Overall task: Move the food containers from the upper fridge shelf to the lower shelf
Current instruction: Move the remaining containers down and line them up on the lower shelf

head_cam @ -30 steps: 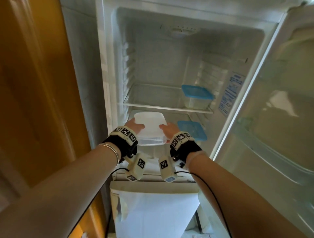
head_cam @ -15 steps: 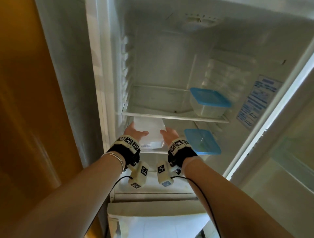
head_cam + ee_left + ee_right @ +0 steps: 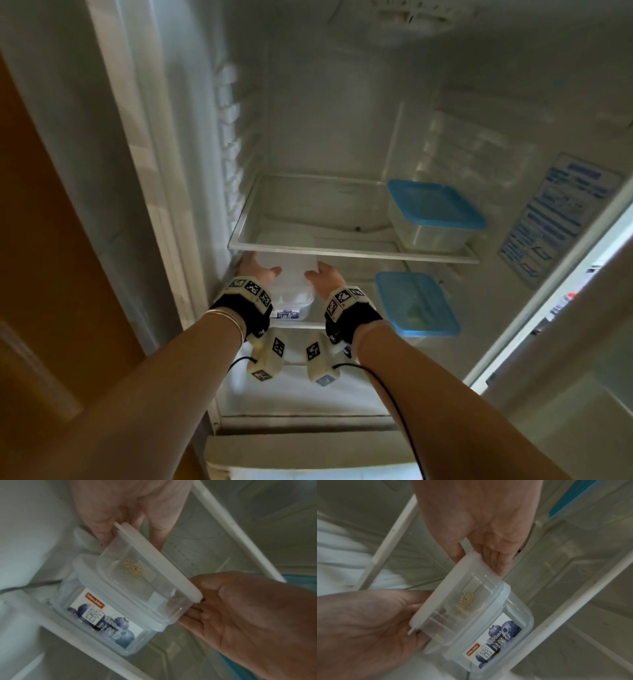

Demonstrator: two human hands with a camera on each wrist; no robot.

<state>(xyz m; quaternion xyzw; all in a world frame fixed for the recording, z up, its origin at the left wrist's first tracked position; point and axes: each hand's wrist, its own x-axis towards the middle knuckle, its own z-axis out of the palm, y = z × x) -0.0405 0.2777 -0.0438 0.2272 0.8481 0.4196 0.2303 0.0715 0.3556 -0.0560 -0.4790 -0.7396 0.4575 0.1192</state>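
A clear container with a white lid (image 3: 293, 275) sits under the upper shelf (image 3: 342, 253), stacked on a clear tub with a blueberry label (image 3: 104, 622) on the lower shelf. My left hand (image 3: 255, 270) holds its left end and my right hand (image 3: 323, 277) its right end, thumbs on the lid and fingers down the sides. The wrist views show the held container (image 3: 458, 601) with a little pale food inside, above the labelled tub (image 3: 498, 635). One blue-lidded container (image 3: 433, 205) stands at the right of the upper shelf. Another blue-lidded container (image 3: 414, 301) stands at the right of the lower shelf.
The fridge door (image 3: 582, 342) stands open on the right, and an orange-brown wall (image 3: 51, 240) is on the left. The left part of the upper shelf is bare glass. A white drawer front (image 3: 301, 455) sits below the lower shelf.
Both hands have carried the white-lidded container forward and down, from in front of the shelves to under the upper shelf, onto the labelled tub. The head view has come closer.
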